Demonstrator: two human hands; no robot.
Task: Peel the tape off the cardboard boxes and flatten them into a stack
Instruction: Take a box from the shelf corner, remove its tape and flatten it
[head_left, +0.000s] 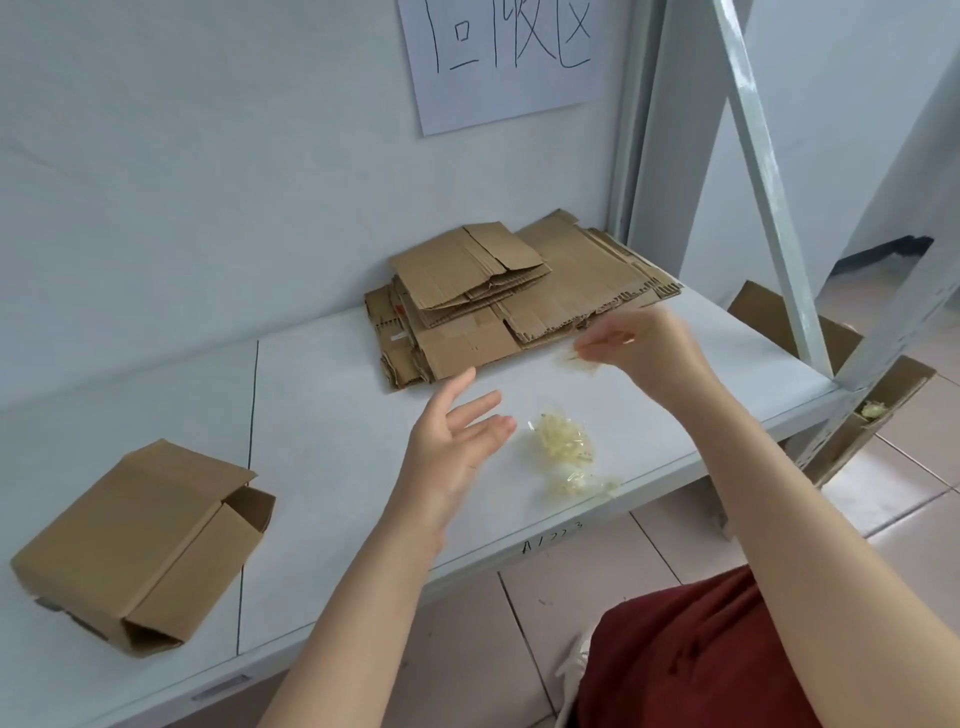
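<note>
Cardboard stack (519, 296) behind; R hand (649, 348) pinches tape scrap (579, 364), L hand (457, 441) splayed.

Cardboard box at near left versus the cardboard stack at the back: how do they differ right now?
The cardboard box is three-dimensional, with one end open; the cardboard stack is flat. The box is one piece; the stack is many layers, with flaps splayed. The box lies front left on the shelf; the stack sits at the back by the wall. Both are plain brown corrugated board resting on that white shelf.
</note>
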